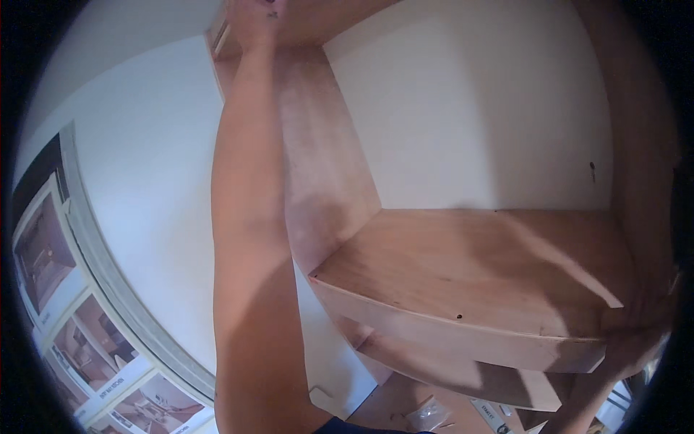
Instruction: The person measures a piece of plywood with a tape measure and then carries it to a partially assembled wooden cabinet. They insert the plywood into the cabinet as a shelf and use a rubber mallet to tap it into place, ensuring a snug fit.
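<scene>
A wooden cabinet with open shelves and a white back fills the middle and right. My left arm reaches straight up past its left side panel [314, 123]. At the top edge of the picture, my left hand [254, 20] is by the cabinet's top panel [311, 25], its fingers mostly cut off. From the lower right, my right hand [637, 347] comes to the front corner of the shelf [434, 253], beside the right side panel [640, 181]. Shadow hides its fingers, so I cannot tell whether it grips the panel.
Framed pictures [94, 340] line the wall at left. Below the shelf is a lower wooden shelf [434, 369]. A clear plastic bag [428, 414] and a flat white, labelled item [490, 416] lie at the bottom. A small dark fitting [593, 171] sits on the white back.
</scene>
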`<state>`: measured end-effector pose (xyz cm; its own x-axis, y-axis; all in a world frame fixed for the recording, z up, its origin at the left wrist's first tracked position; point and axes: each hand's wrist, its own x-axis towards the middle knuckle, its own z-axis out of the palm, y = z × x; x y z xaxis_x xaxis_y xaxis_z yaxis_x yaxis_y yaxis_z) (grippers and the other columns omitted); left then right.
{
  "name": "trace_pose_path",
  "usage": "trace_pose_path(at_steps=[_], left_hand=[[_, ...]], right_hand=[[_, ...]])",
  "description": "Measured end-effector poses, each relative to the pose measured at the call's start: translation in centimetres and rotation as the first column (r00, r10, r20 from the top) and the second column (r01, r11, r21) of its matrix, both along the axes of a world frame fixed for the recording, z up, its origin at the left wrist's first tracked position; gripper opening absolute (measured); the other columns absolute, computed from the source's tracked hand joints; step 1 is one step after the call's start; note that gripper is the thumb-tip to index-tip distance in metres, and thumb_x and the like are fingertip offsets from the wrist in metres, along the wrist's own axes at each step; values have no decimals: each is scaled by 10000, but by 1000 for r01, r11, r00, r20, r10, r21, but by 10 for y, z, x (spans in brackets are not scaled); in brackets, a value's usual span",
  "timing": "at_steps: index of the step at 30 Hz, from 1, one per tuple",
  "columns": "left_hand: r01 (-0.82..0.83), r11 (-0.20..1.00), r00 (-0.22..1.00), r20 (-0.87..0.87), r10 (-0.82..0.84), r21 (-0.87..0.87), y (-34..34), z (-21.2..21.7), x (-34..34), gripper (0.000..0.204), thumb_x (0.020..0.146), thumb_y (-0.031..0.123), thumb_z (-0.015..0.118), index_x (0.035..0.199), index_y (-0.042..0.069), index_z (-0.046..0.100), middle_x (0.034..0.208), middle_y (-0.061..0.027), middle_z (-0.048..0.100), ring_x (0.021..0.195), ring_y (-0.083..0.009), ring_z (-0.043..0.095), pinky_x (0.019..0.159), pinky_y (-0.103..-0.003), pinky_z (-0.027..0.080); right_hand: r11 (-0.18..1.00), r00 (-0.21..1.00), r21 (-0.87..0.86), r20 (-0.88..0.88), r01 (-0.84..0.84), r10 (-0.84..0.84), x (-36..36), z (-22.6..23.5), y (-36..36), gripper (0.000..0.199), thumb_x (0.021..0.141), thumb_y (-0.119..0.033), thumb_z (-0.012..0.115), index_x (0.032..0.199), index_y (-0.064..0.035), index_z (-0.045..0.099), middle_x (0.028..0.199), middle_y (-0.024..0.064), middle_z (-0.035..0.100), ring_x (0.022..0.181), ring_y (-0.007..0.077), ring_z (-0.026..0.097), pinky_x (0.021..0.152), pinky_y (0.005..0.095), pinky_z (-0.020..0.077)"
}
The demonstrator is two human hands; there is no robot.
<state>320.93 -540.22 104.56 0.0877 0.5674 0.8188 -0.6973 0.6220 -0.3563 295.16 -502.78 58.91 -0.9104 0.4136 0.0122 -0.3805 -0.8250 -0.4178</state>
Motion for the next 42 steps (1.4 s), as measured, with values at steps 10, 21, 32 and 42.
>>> trace_pose_path(at_steps=[10,21,32,42], left_hand=[[-128,988,992,-12,129,83,-14,20,38,628,860,517,792,1210,6,686,1175,-220,711,1083,-394,670,960,-452,516],[-68,998,997,-22,68,9,-27,21,4,649,921,472,743,1327,-20,623,1316,-246,653,1211,-411,620,1035,-454,480],[-91,996,995,42,91,5,-22,26,11,631,926,492,724,1249,-44,644,1209,-277,676,1146,-443,629,966,-457,492],[-103,995,994,31,102,10,-32,28,17,575,923,496,724,1212,3,659,1136,-261,688,1078,-436,637,941,-485,485]], right_hand=[[954,864,-35,-434,-299,255,-2,-28,-3,636,1036,-550,533,1488,-122,401,879,18,506,695,130,500,567,304,466],[925,751,375,-593,-63,291,15,7,24,720,1044,-624,448,1552,-142,277,829,26,443,605,98,415,548,264,417],[941,741,330,-613,-75,274,11,3,23,694,1064,-607,397,1531,-97,334,786,40,500,617,99,478,537,235,433],[957,748,271,-613,-103,254,13,5,19,738,1044,-626,434,1534,-87,313,769,39,477,581,104,461,503,243,419]])
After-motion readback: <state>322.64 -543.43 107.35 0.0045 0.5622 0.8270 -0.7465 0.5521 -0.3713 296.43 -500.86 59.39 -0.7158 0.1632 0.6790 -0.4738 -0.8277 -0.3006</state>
